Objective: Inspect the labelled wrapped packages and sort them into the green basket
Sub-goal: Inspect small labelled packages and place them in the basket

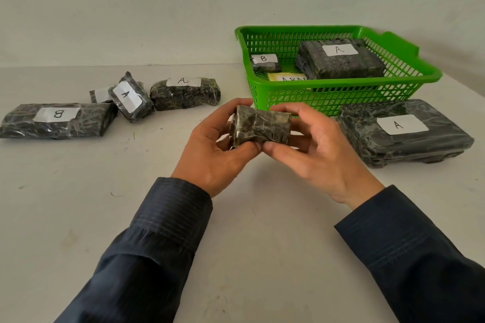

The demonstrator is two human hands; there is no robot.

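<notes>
Both hands hold one small dark wrapped package (261, 126) above the table's middle; no label shows on the side facing me. My left hand (215, 149) grips its left end and my right hand (312, 147) grips its right end. The green basket (409, 60) stands at the back right. Inside it lie a large package marked A (341, 60), a small package marked B (265, 63) and a yellow item (286, 77) with writing. A big flat package marked A (404, 131) lies on the table in front of the basket.
On the left of the white table lie a long package marked B (57, 119), a tilted small package marked A (130, 96) resting on another small labelled package (99, 94), and a package marked A (185, 92). A plain wall rises behind.
</notes>
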